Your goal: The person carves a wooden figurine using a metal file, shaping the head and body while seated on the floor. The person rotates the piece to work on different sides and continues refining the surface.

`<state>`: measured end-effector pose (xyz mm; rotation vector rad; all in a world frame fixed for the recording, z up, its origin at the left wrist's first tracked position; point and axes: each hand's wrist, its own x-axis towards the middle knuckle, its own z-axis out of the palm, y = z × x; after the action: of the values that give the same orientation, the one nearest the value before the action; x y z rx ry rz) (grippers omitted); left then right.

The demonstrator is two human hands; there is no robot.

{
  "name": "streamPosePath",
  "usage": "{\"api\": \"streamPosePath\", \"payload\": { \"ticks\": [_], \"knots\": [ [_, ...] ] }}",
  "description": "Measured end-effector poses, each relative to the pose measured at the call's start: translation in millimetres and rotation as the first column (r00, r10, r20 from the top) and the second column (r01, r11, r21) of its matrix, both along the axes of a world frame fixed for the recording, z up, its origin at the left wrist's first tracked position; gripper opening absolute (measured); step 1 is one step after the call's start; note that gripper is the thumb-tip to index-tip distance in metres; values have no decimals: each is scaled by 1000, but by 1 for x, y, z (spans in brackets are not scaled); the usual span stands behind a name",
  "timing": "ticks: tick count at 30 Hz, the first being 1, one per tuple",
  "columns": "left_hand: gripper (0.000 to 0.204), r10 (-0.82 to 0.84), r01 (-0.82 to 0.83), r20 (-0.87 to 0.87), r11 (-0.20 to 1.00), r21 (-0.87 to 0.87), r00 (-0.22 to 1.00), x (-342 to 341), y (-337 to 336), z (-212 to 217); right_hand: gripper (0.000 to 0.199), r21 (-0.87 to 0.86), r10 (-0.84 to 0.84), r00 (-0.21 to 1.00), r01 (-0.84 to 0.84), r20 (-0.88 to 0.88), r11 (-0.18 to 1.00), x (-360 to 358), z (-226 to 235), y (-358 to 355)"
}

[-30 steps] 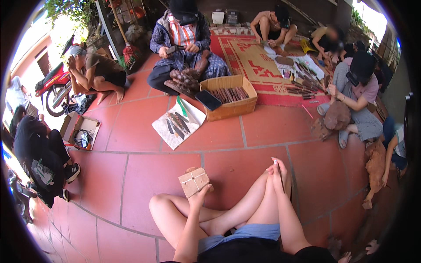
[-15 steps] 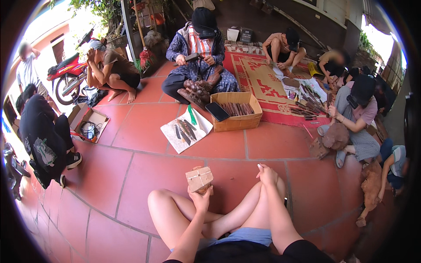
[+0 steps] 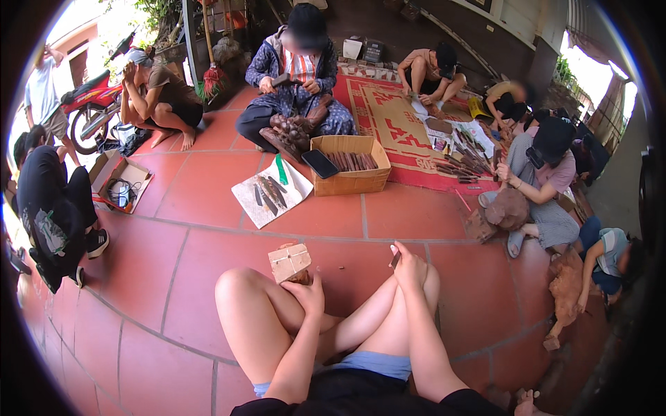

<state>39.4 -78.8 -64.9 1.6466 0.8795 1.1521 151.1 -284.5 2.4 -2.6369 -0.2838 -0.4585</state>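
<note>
My left hand point(image 3: 307, 294) is closed around the lower side of a wooden block point(image 3: 289, 262), raised in front of my left knee. The block's pale flat face is turned up and bears a light cross-shaped line; its darker, uneven part below is partly covered by my fingers. Near my right knee, my right hand point(image 3: 413, 271) is closed on a small dark brown stick-like piece point(image 3: 395, 260). Only one end of that piece shows between the fingers, so its exact kind cannot be told. The two hands are apart.
Ahead lie a white sheet with dark blades point(image 3: 272, 191) and a cardboard box of wooden-handled tools point(image 3: 352, 166) with a phone point(image 3: 320, 164) on its edge. A person with a dark carving point(image 3: 290, 134) sits behind. Several people work at right, near a red-and-tan mat point(image 3: 378, 104).
The view has shifted, so the surroundings sit further left and higher. The block is tilted differently in my left hand. A dark piece now shows in my right hand.
</note>
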Motion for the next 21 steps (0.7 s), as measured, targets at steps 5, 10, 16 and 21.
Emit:
{"api": "streamPosePath", "payload": {
  "ticks": [5,10,16,21],
  "knots": [
    [57,-250,296,222,933,-204,942,-2,28,63,26,213,39,979,-82,201,974,-11,18,22],
    [40,-471,469,32,882,46,882,1,74,54,26,461,45,974,-145,223,876,1,2,35],
    [51,-600,599,-32,800,-39,799,7,92,57,36,561,121,991,-132,57,817,13,-6,52],
    [62,-592,592,-19,805,33,806,1,89,87,36,597,125,987,-42,-98,801,24,-7,60]
  ]
}}
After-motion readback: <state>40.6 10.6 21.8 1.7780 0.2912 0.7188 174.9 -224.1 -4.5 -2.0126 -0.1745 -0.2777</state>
